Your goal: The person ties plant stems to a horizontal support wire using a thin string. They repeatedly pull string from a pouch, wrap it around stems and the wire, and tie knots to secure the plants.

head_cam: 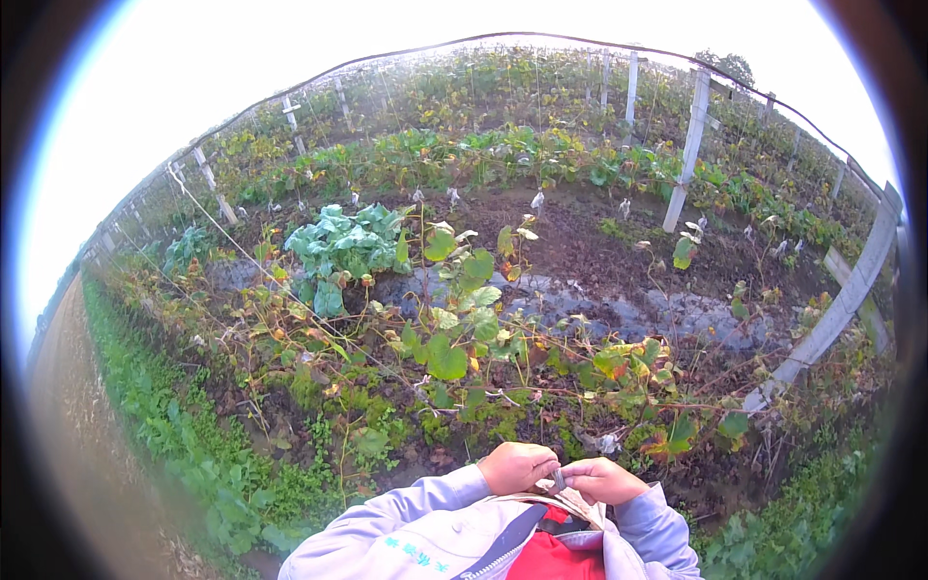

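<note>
Close in front of my chest, at the bottom middle, my left hand and my right hand meet. Between their fingertips is a small greyish striped piece, too small to name, which both hands seem to pinch. A light-coloured jacket with a zip covers my arms and body, and a red garment shows beneath it. Just beyond the hands run grapevines with green, yellow and brown leaves. A crumpled whitish scrap hangs low behind my right hand.
A leaning concrete post stands at the right, another post farther back. A white cord slants through the vines. Beyond are a blue-green leafy plant and plastic ground film. A dirt path runs along the left.
</note>
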{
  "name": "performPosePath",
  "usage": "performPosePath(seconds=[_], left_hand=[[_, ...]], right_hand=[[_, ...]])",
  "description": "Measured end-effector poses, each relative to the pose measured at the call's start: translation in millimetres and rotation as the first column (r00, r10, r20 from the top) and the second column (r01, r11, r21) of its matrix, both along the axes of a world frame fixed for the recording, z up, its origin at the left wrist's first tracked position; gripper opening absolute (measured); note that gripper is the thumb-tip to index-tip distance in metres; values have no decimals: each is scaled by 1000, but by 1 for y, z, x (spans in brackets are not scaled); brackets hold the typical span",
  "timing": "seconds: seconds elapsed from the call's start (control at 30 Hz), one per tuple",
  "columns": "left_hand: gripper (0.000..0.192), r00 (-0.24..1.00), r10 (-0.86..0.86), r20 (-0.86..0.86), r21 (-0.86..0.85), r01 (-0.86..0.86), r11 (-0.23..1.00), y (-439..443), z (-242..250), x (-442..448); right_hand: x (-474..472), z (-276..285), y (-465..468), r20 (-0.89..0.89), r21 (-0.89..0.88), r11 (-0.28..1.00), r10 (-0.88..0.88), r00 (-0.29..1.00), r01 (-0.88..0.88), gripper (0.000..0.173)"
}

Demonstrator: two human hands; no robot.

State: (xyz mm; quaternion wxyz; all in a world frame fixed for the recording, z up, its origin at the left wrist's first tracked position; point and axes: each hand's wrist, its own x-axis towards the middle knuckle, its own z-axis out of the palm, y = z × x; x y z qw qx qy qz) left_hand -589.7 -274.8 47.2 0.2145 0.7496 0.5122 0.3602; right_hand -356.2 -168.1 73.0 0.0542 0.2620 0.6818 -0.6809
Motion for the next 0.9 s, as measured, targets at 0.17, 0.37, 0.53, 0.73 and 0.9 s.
performPosePath(seconds=[0.17, 0.37, 0.53, 0.73, 0.9], left_hand=[[28, 977, 43, 210, -199, -1, 980, -5, 1, 10], [27, 990, 83, 112, -170, -64, 983, -7, -1, 16], [22, 996, 43, 84, -90, -35, 995, -10, 2, 2], [14, 980, 11, 198, -219, 33, 975, -1, 12, 0], [23, 910, 22, 415, -357, 141, 924, 35, 21, -25]], right_hand=[[-2, 8, 0, -333, -559, 829, -246, 910, 19, 35], [-30, -7, -4, -342, -63, 910, -406, 847, 410, 33], [-16, -20, -7, -148, 488, 868, -25, 989, 95, 30], [-2, -17, 6, -54, 110, 994, 21, 998, -15, 30], [-3, -2, 14, -227, -160, 986, -83, 970, 47, 30]])
